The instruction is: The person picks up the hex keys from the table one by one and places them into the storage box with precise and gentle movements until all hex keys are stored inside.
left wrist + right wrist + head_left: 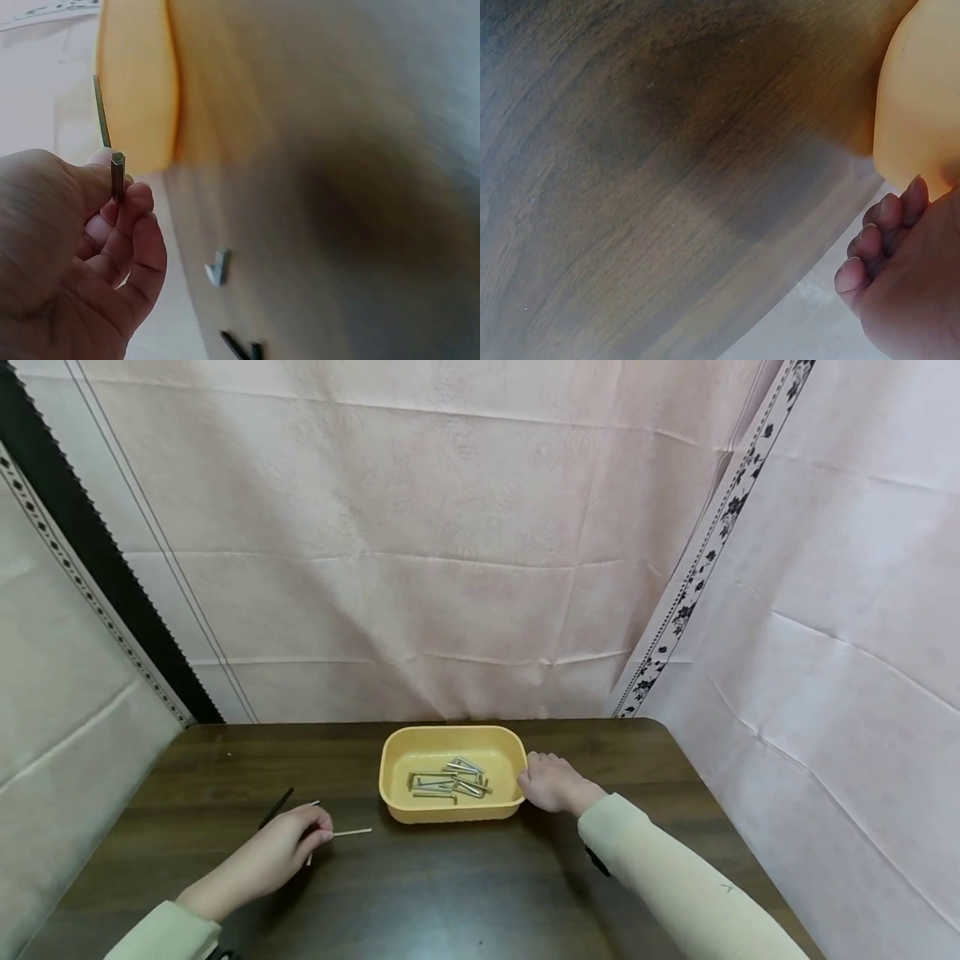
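My left hand (288, 845) is over the left part of the table, pinching a brass-coloured hex key (352, 832) between thumb and fingertips. In the left wrist view, the short end of this hex key (118, 178) points toward the camera. A yellow plastic bin (454, 816) stands ahead at the middle, with several hex keys (433, 783) in a loose pile inside. My right hand (553, 782) grips the bin's right side at the rim; its thumb is hidden in the right wrist view.
Beside my left hand lie a black hex key (276, 807) and a silver hex key (218, 268), partly hidden in the head view. The dark wooden table (450, 893) ends at a pale cloth (450, 568) behind, with cloth on both sides.
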The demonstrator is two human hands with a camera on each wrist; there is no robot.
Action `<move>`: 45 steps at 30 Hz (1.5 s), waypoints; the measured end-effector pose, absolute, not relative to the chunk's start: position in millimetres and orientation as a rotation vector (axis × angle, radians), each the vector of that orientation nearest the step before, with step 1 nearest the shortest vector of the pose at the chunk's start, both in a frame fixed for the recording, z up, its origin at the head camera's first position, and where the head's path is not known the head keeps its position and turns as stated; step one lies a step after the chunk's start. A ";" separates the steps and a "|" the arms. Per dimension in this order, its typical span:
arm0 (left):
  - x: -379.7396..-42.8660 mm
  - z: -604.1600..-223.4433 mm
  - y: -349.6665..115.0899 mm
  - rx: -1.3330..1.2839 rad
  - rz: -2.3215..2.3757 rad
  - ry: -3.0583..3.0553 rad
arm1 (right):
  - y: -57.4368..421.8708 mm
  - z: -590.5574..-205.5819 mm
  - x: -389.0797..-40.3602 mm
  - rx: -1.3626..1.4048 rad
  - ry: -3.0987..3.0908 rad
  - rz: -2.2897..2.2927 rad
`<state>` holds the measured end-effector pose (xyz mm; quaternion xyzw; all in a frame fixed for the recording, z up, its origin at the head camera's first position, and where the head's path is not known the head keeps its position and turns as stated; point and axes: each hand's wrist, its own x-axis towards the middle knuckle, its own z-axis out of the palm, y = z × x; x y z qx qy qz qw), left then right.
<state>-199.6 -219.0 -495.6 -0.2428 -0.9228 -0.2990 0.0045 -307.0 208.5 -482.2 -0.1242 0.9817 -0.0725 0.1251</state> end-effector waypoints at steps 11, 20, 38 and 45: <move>-208.0 -484.7 -193.5 -0.684 -0.999 -2.874 | 210.1 -485.1 -305.9 -0.376 2.914 -0.146; -207.3 -483.0 -190.2 -0.666 -1.003 -2.871 | 207.4 -489.1 -306.5 -0.452 2.955 -0.112; -254.9 -470.0 -123.1 -0.559 -0.921 -2.695 | 209.2 -484.2 -306.2 -0.446 2.959 -0.112; -283.5 -472.4 -102.5 -0.471 -0.927 -2.699 | 208.7 -486.1 -306.5 -0.438 2.962 -0.110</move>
